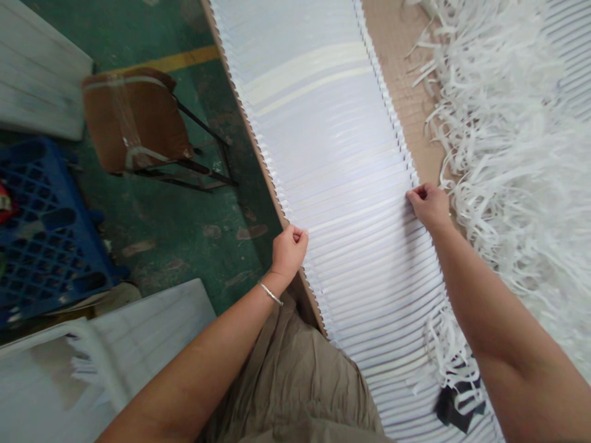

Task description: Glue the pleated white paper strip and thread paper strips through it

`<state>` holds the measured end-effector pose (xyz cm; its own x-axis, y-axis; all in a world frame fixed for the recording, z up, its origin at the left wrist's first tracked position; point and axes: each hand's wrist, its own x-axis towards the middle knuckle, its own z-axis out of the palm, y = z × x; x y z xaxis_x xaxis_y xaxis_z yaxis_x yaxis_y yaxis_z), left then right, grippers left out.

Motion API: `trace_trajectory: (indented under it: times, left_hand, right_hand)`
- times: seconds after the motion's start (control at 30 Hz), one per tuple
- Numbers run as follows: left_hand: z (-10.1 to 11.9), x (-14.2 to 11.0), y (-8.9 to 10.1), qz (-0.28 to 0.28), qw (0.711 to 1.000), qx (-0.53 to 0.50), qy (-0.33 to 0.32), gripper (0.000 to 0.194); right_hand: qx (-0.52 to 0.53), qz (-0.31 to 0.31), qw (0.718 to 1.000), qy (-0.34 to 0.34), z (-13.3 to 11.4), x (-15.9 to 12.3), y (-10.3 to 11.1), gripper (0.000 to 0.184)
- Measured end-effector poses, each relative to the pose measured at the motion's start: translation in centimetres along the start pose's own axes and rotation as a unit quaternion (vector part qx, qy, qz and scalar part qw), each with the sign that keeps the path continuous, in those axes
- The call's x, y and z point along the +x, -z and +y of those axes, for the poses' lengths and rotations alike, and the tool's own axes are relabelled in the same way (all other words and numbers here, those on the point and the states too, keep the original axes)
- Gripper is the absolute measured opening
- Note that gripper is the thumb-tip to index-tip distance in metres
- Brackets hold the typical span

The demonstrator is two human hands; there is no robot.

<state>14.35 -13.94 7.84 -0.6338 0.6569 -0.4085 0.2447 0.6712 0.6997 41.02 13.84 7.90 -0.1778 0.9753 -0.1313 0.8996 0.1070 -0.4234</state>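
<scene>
A long white panel of many parallel strips runs away from me across the table, with notched edges along both sides. My left hand, a bracelet on its wrist, is closed in a pinch at the panel's left edge. At the right edge my right hand pinches too, thumb against forefinger. Between the two hands a thin white strip lies taut across the panel, its ends at my fingertips. The fingers partly hide both ends.
A large heap of loose white strips lies on the right. Near my right forearm sit a small tangle of strips and a black piece. On the left are a brown padded chair, a blue plastic crate and white boards.
</scene>
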Motion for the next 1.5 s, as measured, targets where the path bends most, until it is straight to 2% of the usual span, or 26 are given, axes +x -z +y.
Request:
trace_trajectory:
  times: [0.2, 0.27, 0.37, 0.53, 0.67, 0.83, 0.9, 0.97, 1.03, 1.07, 1.17, 1.23, 1.3, 1.37, 1.5]
  left_hand:
    - [0.9, 0.3, 0.4, -0.017, 0.996, 0.086, -0.002, 0.023]
    - [1.3, 0.3, 0.9, -0.028, 0.993, 0.114, 0.001, 0.026]
    - [1.3, -0.2, 1.7, -0.033, 0.994, 0.099, -0.013, 0.024]
    - [0.6, -2.1, 2.6, -0.050, 0.998, 0.020, -0.042, 0.024]
    - [0.1, -3.3, 2.1, -0.084, 0.995, -0.022, -0.044, 0.024]
    - [0.6, -3.4, 1.5, -0.122, 0.991, -0.022, -0.059, 0.022]
    - [1.3, -3.6, 1.5, -0.136, 0.987, -0.031, -0.082, 0.021]
    - [2.6, -4.2, 1.4, -0.150, 0.982, -0.035, -0.110, 0.018]
    - [4.5, -5.6, 1.0, -0.173, 0.972, -0.045, -0.151, 0.015]
    - [5.6, -6.6, 0.6, -0.194, 0.963, -0.059, -0.180, 0.015]
    - [8.9, -10.0, -0.7, -0.304, 0.903, -0.135, -0.270, 0.029]
    - [10.3, -11.8, -1.4, -0.378, 0.866, -0.160, -0.286, 0.034]
    - [10.5, -12.6, -1.3, -0.427, 0.850, -0.155, -0.267, 0.028]
    - [9.6, -12.1, -0.4, -0.447, 0.852, -0.144, -0.231, 0.024]
    - [5.8, -9.1, 3.0, -0.417, 0.887, -0.136, -0.142, 0.024]
  right_hand:
    - [-0.100, -0.025, 0.995, -0.015, -1.8, 0.1, 0.9, 0.014]
    - [-0.145, -0.013, 0.989, -0.027, -2.4, 1.1, 1.6, 0.019]
    - [-0.172, 0.023, 0.984, -0.046, -2.7, 3.4, 2.6, 0.031]
    - [-0.173, 0.031, 0.978, -0.116, -0.8, 6.6, 3.1, 0.036]
    - [-0.162, 0.020, 0.980, -0.117, 1.5, 5.8, 3.0, 0.012]
    - [-0.102, 0.058, 0.993, -0.015, 3.8, 1.0, 5.1, 0.010]
    - [-0.085, 0.080, 0.993, 0.006, 4.2, -2.1, 6.6, 0.016]
    - [-0.077, 0.065, 0.994, 0.033, 3.9, -6.1, 8.2, 0.019]
    - [-0.078, -0.007, 0.994, 0.081, 2.8, -10.8, 9.5, 0.017]
    - [-0.080, -0.064, 0.989, 0.103, 2.0, -13.3, 10.0, 0.015]
    - [-0.033, -0.252, 0.961, 0.107, -1.5, -20.5, 10.8, 0.013]
    - [0.022, -0.319, 0.942, 0.099, -3.8, -24.1, 11.4, 0.012]
    - [0.058, -0.333, 0.937, 0.088, -5.3, -26.0, 12.2, 0.011]
    - [0.071, -0.321, 0.942, 0.066, -5.7, -26.6, 13.2, 0.011]
    - [0.107, -0.293, 0.950, 0.009, -4.3, -25.3, 13.5, 0.025]
